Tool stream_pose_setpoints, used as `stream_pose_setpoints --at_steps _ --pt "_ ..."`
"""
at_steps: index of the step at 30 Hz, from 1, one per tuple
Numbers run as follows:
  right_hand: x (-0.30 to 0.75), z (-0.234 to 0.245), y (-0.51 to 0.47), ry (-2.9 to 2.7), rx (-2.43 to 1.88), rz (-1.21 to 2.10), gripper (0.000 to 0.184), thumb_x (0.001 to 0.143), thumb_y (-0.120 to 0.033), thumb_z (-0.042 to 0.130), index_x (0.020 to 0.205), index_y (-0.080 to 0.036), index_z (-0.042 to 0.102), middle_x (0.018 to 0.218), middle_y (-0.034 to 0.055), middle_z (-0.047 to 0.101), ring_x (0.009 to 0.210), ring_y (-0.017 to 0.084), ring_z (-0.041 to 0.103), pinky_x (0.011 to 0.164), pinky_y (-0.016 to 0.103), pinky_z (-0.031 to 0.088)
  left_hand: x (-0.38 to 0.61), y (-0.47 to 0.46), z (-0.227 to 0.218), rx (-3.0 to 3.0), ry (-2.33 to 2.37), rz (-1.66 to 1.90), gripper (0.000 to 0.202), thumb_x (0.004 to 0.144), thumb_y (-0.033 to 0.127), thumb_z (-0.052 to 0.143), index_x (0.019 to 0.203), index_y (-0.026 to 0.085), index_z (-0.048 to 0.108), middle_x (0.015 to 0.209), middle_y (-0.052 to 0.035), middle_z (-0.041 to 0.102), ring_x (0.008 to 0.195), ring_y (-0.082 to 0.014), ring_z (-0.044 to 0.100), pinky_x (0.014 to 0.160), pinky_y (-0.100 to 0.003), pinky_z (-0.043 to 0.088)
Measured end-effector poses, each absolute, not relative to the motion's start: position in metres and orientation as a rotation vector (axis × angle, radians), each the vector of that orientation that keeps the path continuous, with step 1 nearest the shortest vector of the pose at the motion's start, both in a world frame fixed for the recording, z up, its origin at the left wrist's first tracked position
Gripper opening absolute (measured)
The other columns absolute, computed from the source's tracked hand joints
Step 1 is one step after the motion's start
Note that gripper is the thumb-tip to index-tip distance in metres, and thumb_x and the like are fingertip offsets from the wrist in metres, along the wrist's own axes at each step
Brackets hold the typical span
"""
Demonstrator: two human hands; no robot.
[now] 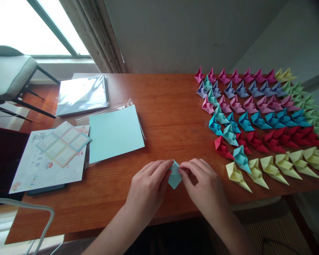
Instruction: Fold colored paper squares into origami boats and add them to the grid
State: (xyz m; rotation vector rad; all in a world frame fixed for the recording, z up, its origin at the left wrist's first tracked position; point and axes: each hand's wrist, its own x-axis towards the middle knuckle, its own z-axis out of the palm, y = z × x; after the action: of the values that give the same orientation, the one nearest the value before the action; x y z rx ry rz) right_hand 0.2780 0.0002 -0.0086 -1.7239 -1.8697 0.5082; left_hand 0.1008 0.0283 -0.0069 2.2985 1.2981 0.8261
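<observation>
A small piece of pale turquoise folded paper is between my hands, just above the near part of the wooden table. My left hand pinches its upper left edge with thumb and fingers. On the other side, my right hand pinches the upper right edge. The paper's lower end comes to a point, and my fingertips cover part of its sides. To the left lies a stack of pale turquoise paper sheets, partly on clear plastic wrapping.
Rows of folded paper boats in several colours fill the table's right side. At the left are printed cards on a white sheet and a plastic-wrapped pack. A grey chair stands beyond the left edge.
</observation>
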Motion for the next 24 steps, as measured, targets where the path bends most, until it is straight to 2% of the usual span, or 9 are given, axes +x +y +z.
stream_pose_setpoints --at_steps 5,16,24 --pt "0.2746 -0.0071 0.0015 -1.829 -1.768 0.493 0.01 0.095 -0.021 0.063 0.085 -0.023 0.066 0.078 0.0019 0.067 0.075 0.019 0.059 0.071 0.032 0.044 0.104 0.0279 -0.0067 2.257 1.339 0.824 0.02 0.098 0.017 0.055 0.115 0.019 0.064 0.109 -0.0064 0.074 0.093 -0.0183 0.071 0.078 -0.029 0.057" --pt "0.2735 -0.009 0.0021 -1.812 -1.777 0.46 0.01 0.094 -0.023 0.064 0.085 -0.023 0.066 0.079 0.0016 0.067 0.075 0.018 0.06 0.071 0.031 0.045 0.1074 0.0274 -0.0071 2.286 1.334 0.789 0.019 0.097 0.012 0.054 0.112 0.018 0.063 0.106 -0.0069 0.072 0.09 -0.0197 0.068 0.078 -0.031 0.056" --pt "0.2719 -0.0127 -0.0002 -1.848 -1.769 0.418 0.011 0.097 -0.02 0.06 0.09 -0.023 0.068 0.085 0.0036 0.067 0.081 0.02 0.061 0.074 0.031 0.045 0.1107 0.0241 -0.0068 2.333 1.328 0.728 0.034 0.092 0.002 0.051 0.121 0.016 0.06 0.11 -0.0091 0.067 0.094 -0.0223 0.062 0.082 -0.034 0.055"
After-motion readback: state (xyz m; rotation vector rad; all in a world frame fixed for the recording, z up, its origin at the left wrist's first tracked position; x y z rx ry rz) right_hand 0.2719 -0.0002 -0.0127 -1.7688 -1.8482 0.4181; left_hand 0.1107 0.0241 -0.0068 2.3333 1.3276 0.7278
